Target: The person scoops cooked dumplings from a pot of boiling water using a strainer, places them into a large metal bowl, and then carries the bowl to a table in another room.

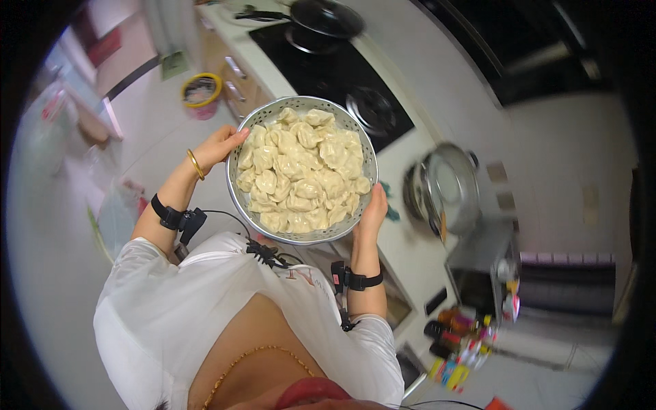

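Both hands carry a round perforated metal colander (302, 237) in front of my chest. It is heaped with pale, glossy cooked dumplings (302, 169). My left hand (221, 147) grips the rim at the upper left, thumb on the edge and fingers hidden beneath. On the lower right side, my right hand (374, 209) supports the rim, most of its fingers out of sight under the colander. The colander is held above the floor, beside the counter's front edge.
A black cooktop (328, 72) with a dark frying pan (328, 18) is set in the white counter (405, 225). Farther along stand a large metal pot (453, 187), a microwave (476, 277) and several bottles and packets (461, 338). A yellow-rimmed bin (201, 97) and plastic bags (118, 215) are on the floor.
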The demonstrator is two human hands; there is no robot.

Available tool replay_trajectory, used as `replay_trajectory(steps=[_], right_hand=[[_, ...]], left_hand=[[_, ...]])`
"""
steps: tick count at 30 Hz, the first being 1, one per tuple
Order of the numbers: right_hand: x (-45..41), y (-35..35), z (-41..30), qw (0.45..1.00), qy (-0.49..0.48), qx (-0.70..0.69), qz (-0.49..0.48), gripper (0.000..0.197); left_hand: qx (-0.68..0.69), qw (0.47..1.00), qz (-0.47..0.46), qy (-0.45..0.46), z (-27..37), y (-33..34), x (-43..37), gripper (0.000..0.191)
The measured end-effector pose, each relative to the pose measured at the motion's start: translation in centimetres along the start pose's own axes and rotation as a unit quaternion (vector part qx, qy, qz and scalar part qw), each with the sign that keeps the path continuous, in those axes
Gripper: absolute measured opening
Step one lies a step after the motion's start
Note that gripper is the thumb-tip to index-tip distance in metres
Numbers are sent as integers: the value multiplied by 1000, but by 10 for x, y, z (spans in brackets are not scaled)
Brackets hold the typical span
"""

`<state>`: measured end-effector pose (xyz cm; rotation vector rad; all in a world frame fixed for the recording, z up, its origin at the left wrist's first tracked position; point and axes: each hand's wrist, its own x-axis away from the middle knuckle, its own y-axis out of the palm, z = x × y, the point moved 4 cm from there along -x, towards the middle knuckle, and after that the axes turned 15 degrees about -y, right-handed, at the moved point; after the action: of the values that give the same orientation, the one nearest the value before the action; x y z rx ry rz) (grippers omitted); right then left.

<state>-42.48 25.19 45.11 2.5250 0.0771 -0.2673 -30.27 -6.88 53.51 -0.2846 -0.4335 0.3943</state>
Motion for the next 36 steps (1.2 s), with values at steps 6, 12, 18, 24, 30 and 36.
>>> replay_trajectory(steps=[6, 12, 18, 24, 30, 36], right_hand=[[-8, -5, 38, 999, 12, -31, 29, 35], [10, -1, 25, 998, 21, -11, 65, 36], [14, -18, 21, 997, 21, -24, 64, 38], [44, 21, -18, 996, -3, -67, 57, 37], [31, 14, -9, 991, -56, -111, -37, 35], [2, -3, 16, 990, -73, -114, -35, 39]], left_hand=[[3, 998, 67, -16, 22, -9, 11, 56], [39, 998, 23, 32, 28, -18, -17, 60], [-2, 996, 24, 85, 49, -8, -1, 63], [23, 997, -11, 75, 53, -24, 34, 64], [87, 990, 39, 100, 28, -26, 25, 58], [117, 982, 8, 150, 40, -11, 39, 53]])
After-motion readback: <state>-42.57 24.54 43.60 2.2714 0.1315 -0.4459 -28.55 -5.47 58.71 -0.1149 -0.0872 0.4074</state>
